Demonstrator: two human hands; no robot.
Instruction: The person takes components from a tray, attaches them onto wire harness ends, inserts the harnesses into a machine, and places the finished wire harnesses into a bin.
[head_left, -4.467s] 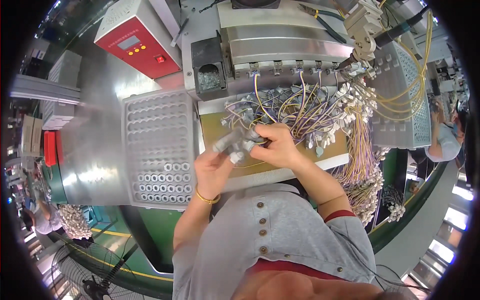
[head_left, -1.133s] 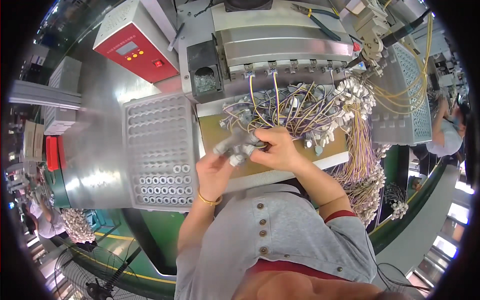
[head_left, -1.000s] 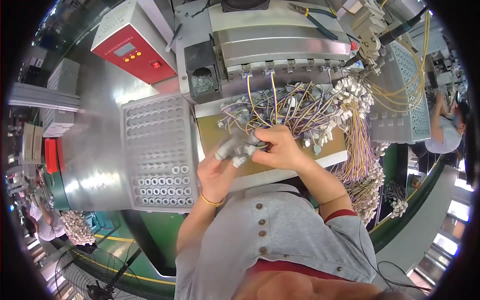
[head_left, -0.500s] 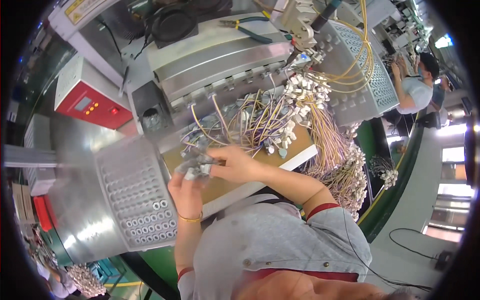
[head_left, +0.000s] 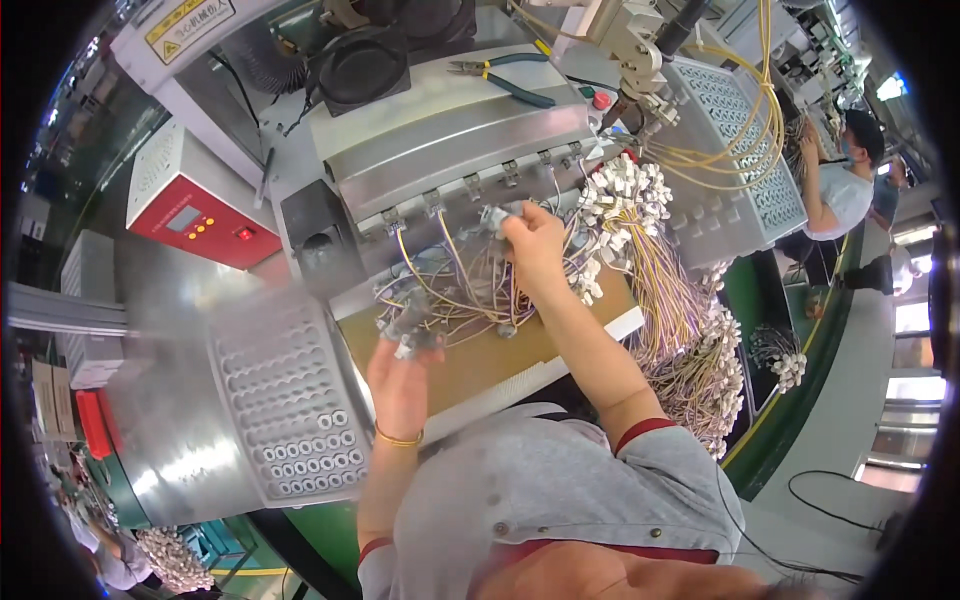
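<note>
My left hand [head_left: 400, 385] is closed around some small grey and white wired connectors [head_left: 406, 328], blurred by motion, above the near left of a brown board [head_left: 480, 365]. Further off, my right hand [head_left: 537, 245] pinches a small grey connector [head_left: 494, 218] just in front of the row of metal clips [head_left: 473, 187] along the machine's front edge. Yellow and purple wires [head_left: 450, 255] hang from two of the left clips. A tangle of such wires [head_left: 510, 285] lies between and under my hands, hiding part of the board.
To the left lies a pale tray [head_left: 235, 400] with white rings in its near rows. A red and white control box [head_left: 200, 215] stands behind it. Pliers [head_left: 510, 78] rest on the machine top [head_left: 430, 110]. Bundled wires with white connectors [head_left: 650, 260] spread rightward; a co-worker [head_left: 845, 190] sits beyond.
My hands have come apart. The right has moved away and to the right, up to the clips, with a connector; the left stays near the board's left side. The view has shifted slightly.
</note>
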